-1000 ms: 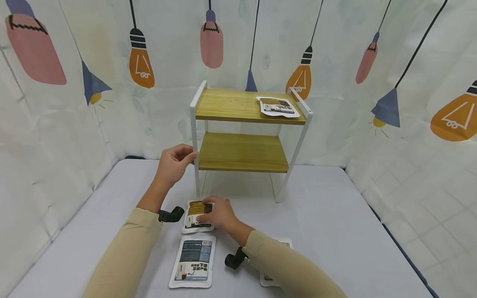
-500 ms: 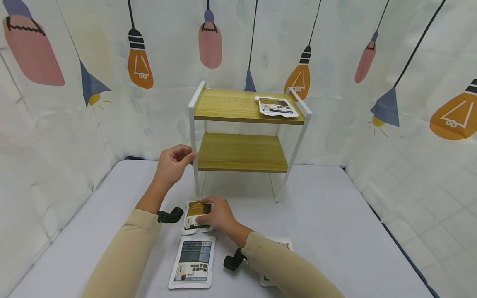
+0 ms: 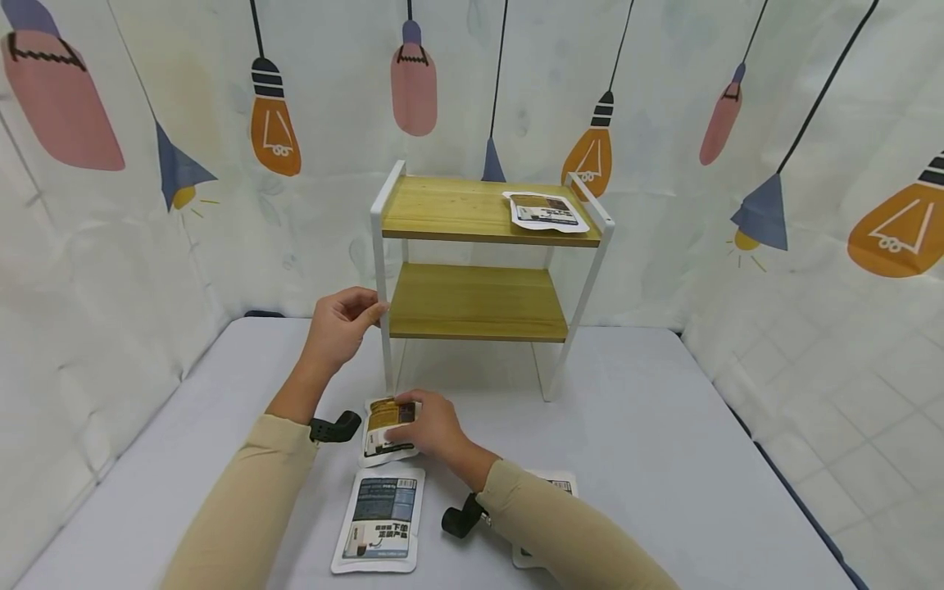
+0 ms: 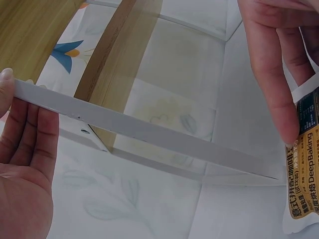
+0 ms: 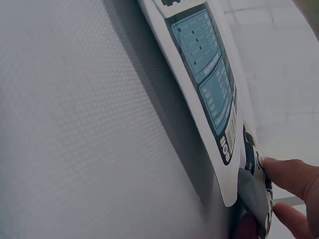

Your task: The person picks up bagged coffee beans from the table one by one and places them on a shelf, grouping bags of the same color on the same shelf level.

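A small two-tier shelf with wooden boards (image 3: 475, 303) and a white frame stands on the table. My left hand (image 3: 338, 328) pinches the front left post (image 4: 149, 129) of that frame between thumb and fingers. Below it, my right hand (image 3: 435, 426) grips a small white-edged coffee pouch (image 3: 379, 418) by its right side, at the foot of the shelf. In the left wrist view this pouch (image 4: 304, 184) shows a gold label. The right wrist view has thumb and fingers on the pouch's two faces. A larger blue-labelled pouch (image 3: 379, 520) lies just nearer to me.
Another pouch (image 3: 546, 211) lies on the right of the upper board. A further pouch (image 3: 564, 479) is partly hidden under my right forearm. The white table (image 3: 664, 459) is enclosed by a lamp-patterned cloth backdrop (image 3: 339, 205).
The head view shifts very slightly. Both hands keep their places, the left on the post and the right on the coffee pouch.
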{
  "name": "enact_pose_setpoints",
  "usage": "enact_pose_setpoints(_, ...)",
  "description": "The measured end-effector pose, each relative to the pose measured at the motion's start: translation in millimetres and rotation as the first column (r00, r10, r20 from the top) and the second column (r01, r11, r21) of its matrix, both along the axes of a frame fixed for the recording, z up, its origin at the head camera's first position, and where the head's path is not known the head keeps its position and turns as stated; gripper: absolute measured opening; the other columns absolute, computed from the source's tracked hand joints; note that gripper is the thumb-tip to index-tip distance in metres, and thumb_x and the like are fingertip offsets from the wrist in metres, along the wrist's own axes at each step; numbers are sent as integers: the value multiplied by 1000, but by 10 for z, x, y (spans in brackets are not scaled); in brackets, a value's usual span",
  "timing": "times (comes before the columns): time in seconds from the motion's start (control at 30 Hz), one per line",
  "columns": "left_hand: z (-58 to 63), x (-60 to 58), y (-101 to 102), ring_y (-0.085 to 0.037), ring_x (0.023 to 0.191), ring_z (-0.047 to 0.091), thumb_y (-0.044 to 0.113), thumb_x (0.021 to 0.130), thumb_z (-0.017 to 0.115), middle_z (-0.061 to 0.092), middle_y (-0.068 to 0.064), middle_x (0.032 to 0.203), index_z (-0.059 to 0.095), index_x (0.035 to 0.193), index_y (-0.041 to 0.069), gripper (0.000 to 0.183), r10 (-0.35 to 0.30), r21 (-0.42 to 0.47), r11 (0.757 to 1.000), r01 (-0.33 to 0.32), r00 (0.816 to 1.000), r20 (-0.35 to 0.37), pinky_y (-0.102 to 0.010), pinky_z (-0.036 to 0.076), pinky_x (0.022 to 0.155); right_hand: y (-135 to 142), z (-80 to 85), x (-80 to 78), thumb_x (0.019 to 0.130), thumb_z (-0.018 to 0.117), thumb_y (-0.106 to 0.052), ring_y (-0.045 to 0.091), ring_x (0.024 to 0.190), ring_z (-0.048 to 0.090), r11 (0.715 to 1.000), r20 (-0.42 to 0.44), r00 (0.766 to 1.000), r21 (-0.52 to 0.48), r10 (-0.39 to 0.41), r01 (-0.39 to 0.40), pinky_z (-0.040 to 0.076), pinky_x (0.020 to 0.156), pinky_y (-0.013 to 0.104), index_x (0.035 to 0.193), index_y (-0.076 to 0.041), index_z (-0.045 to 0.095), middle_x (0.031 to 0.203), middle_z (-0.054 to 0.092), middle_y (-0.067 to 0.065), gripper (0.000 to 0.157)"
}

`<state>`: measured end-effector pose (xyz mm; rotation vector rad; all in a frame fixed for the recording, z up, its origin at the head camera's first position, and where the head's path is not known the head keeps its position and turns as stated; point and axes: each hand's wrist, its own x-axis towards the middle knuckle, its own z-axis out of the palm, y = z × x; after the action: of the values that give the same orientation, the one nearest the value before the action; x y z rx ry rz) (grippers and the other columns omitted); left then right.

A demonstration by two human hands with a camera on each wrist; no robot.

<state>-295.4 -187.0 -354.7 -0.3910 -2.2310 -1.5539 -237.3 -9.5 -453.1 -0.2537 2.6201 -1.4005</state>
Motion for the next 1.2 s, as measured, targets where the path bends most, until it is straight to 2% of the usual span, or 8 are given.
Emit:
enact_pose_setpoints(0.2, 1, 4, -8, -21, 81, 67, 28, 99, 70, 72, -2, 91, 73, 109, 3, 27, -9, 1, 1000, 9, 1000, -6, -18, 56, 74, 6, 9, -4, 74, 94, -24, 23, 120, 60, 1000, -14, 1000, 5, 3, -3, 48, 109, 49, 121, -21, 74, 132, 67, 3, 51)
enact_pose_setpoints(0.4, 31, 26, -2, -24, 82, 67, 21, 99, 69, 71, -16, 96, 73, 110, 0, 25, -7, -9, 1000, 7, 1000, 5, -17, 56, 74, 25, 45, -22, 75, 93, -24, 22, 118, 60, 1000, -19, 1000, 11, 11, -11, 49, 107, 47, 120, -22, 75, 131, 67, 2, 50)
enact_pose_setpoints(0.5, 64, 56, 9, -21, 81, 68, 19, 99, 69, 70, -22, 98, 73, 110, -2, 24, -15, -5, 1000, 15, 1000, 5, -16, 55, 74, 34, 54, -28, 74, 94, -24, 22, 121, 60, 1000, -17, 1000, 10, 18, -18, 48, 108, 47, 120, -22, 75, 134, 67, 2, 49)
enact_pose_setpoints(0.63, 35, 30, -4, -20, 80, 68, 22, 99, 69, 72, -15, 95, 73, 109, 0, 25, -25, 7, 1000, 25, 1000, -8, -18, 56, 74, 54, 54, -29, 74, 94, -23, 23, 122, 60, 1000, -9, 1000, -8, 27, -27, 48, 109, 48, 118, -22, 76, 132, 68, 1, 47)
enact_pose_setpoints(0.67, -2, -8, -20, -24, 82, 69, 23, 99, 70, 73, -11, 95, 74, 110, 1, 25, -26, 10, 1000, 27, 1000, -12, -18, 57, 74, 59, 53, -29, 74, 94, -23, 22, 122, 60, 1000, -5, 1000, -14, 28, -28, 47, 109, 48, 118, -22, 76, 131, 68, 1, 47)
enact_pose_setpoints(0.77, 0, -1, -14, -30, 84, 69, 26, 99, 70, 73, -4, 93, 74, 110, 1, 27, -26, 6, 1000, 26, 1000, -12, -19, 57, 76, 68, 50, -30, 75, 93, -24, 22, 122, 59, 999, 8, 1000, -27, 27, -26, 47, 109, 48, 117, -23, 77, 130, 68, 0, 45)
enact_pose_setpoints(0.93, -2, 3, -16, -30, 85, 68, 27, 99, 69, 73, 5, 92, 73, 112, 2, 28, -29, 3, 1000, 29, 999, -17, -18, 57, 76, 87, 55, -27, 75, 93, -26, 23, 122, 58, 999, 16, 1000, -22, 26, -26, 47, 108, 49, 116, -24, 78, 132, 67, 2, 44)
enact_pose_setpoints(1.2, -5, 10, -20, -24, 83, 69, 26, 99, 70, 73, 4, 92, 74, 111, 3, 26, -33, 13, 999, 34, 999, -9, -19, 57, 76, 118, 25, -27, 73, 94, -26, 23, 117, 58, 999, 17, 999, -25, 38, -38, 48, 105, 49, 116, -25, 78, 127, 66, 4, 46)
